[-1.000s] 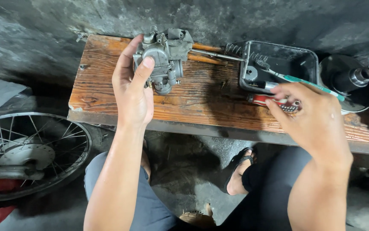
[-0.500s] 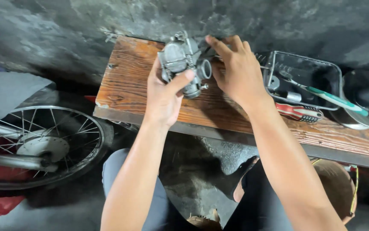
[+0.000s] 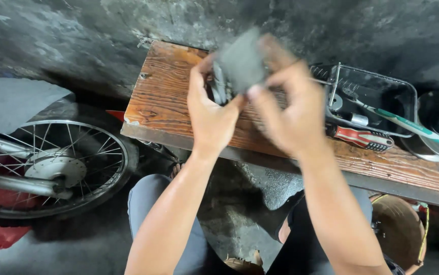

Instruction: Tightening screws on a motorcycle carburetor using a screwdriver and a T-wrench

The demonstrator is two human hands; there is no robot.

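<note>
Left hand [image 3: 210, 114] and right hand [image 3: 290, 109] both gripping blurred grey metal carburetor [image 3: 240, 66], holding it between them above wooden bench [image 3: 163, 102]. Red-handled tool [image 3: 359, 136] lying just right of right hand.

A grey metal engine part [image 3: 240, 63], cast and blocky, is lifted clear of the wooden desk [image 3: 163, 102] and held between both hands. It shows as a motion-blurred grey slab, so its finer fittings cannot be made out. A paler metal section hangs at its lower left side. It sits above the desk's rear middle, tilted, with its broad grey face turned toward the viewer.
</note>
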